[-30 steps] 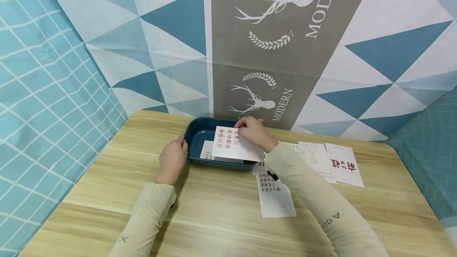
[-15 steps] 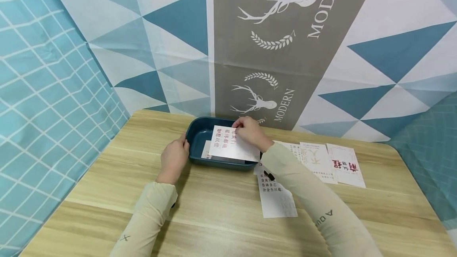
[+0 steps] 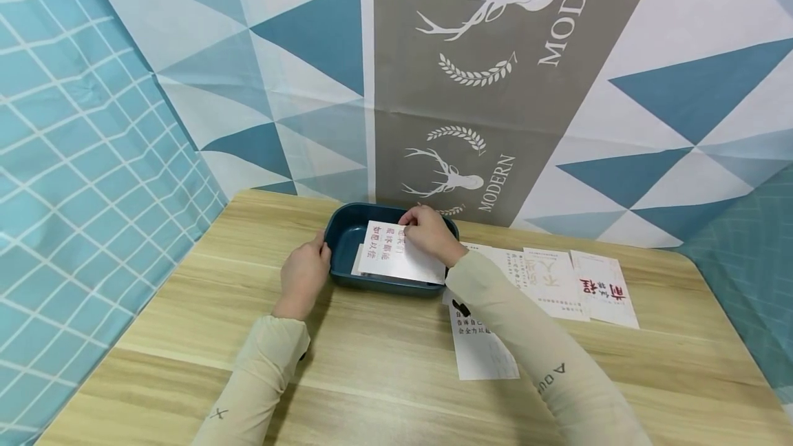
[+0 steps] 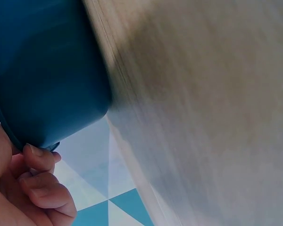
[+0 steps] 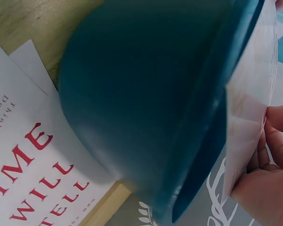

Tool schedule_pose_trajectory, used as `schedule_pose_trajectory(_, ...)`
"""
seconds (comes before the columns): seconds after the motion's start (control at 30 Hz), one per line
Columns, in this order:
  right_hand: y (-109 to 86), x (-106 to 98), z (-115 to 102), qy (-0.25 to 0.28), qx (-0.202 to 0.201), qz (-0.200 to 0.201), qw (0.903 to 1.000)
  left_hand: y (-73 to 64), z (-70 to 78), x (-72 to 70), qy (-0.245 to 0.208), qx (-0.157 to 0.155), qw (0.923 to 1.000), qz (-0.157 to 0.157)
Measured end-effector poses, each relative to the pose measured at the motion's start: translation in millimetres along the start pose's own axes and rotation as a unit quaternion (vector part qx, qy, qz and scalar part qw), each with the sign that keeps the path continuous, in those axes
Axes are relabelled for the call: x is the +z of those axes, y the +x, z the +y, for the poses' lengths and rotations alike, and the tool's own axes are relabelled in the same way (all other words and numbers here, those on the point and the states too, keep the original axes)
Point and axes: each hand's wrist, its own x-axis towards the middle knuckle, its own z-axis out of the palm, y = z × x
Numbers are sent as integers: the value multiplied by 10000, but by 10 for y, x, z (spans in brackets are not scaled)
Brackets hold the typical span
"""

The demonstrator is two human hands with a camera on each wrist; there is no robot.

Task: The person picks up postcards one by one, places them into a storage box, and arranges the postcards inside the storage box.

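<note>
A dark blue rectangular tray (image 3: 387, 286) stands at the back of the table. My left hand (image 3: 302, 277) grips its left end; in the left wrist view, thumb and fingers (image 4: 45, 188) curl at the tray's rim. Over the tray, my right hand (image 3: 432, 234) pinches the far edge of a white card (image 3: 403, 260) with red and dark Chinese characters. In the right wrist view that card (image 5: 247, 122) hangs over the rim; I cannot tell whether it is one card or a stack. Another pale card (image 3: 356, 261) lies in the tray, mostly covered.
Right of the tray, several printed cards overlap on the wooden table (image 3: 372, 363), one with red lettering (image 3: 604, 289) at the far right. A further card (image 3: 486, 356) lies nearer the front. A patterned cloth wall (image 3: 310, 54) rises directly behind the table.
My right hand has shifted slightly left and down with the card, which now covers more of the card in the tray. My left hand stays at the tray's left end.
</note>
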Motion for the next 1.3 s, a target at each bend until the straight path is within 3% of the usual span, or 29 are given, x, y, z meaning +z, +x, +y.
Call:
schedule_pose_trajectory(0.67,120,104,-23,-95,-54,-64,9999,-3,-10,32,-20,19,9997,227)
schedule_pose_trajectory(1.3,122,254,-3,-47,109,-152,9998,7,-3,7,-5,-97,10000,14)
